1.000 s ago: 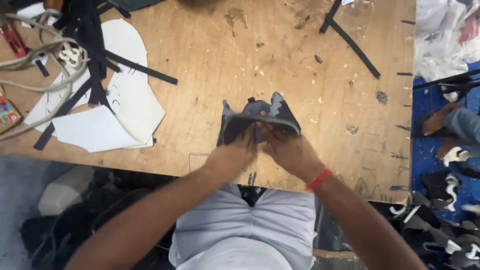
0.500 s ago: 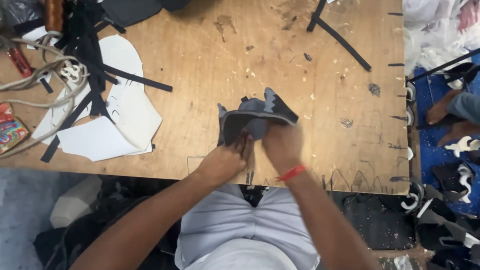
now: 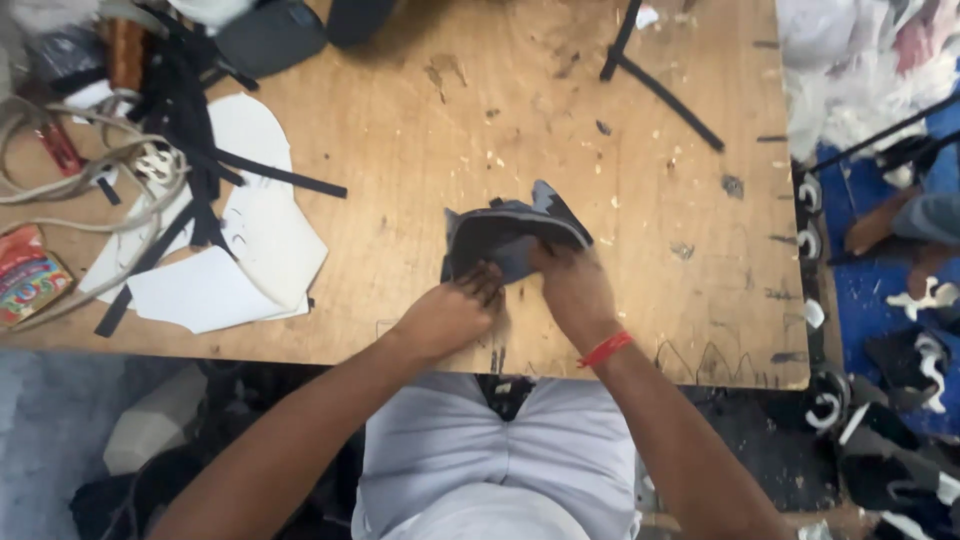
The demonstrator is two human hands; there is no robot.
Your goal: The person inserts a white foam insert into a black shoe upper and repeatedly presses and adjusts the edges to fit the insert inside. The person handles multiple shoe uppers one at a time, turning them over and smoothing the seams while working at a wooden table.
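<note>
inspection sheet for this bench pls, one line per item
Surface: wooden table, stained and scuffed.
Job's things: dark grey fabric piece, folded, near the front edge.
Clutter: white paper patterns, black strips, colourful packet.
Hands: left hand and right hand, both with fingers on the fabric piece; red wristband on the right.
Cables: beige cord, looped at left.
Surroundings: black-and-white pieces on the floor, at right.

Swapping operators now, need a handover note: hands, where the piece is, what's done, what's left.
Left hand: fingertips pressing the near edge of the dark grey shoe upper piece.
Right hand: gripping the same piece on its right side.
The piece lies on the wooden table, near its front edge. White paper patterns and black strips lie at left, untouched.
Done: piece folded or bunched between both hands.
Left: cannot tell from this view.
</note>
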